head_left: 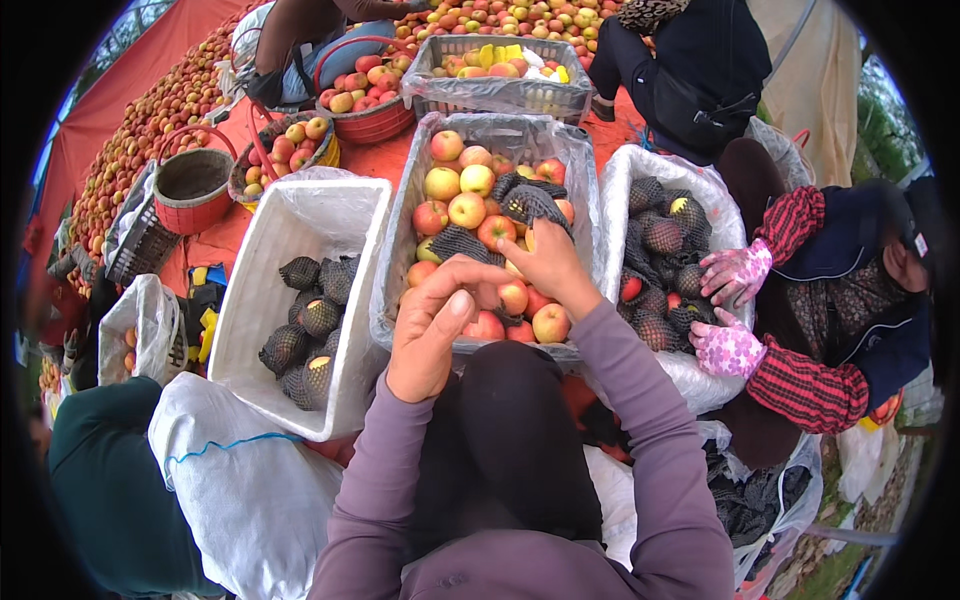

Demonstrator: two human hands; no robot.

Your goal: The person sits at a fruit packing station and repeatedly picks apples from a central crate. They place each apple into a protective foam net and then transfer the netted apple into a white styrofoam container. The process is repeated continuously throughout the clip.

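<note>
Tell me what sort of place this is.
Probably an outdoor fruit sorting and packing spot. A big heap of apples lies on a red tarp, and lined crates hold apples in black foam nets. The right hand holds one net.

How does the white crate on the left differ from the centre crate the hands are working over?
The white crate holds only a few apples already sleeved in black foam netting, piled at its near end; the centre crate is filled mostly with bare red-yellow apples, plus some loose nets. The left hand and right hand reach into the centre crate; none touch the white one. Both are plastic-lined.
</note>
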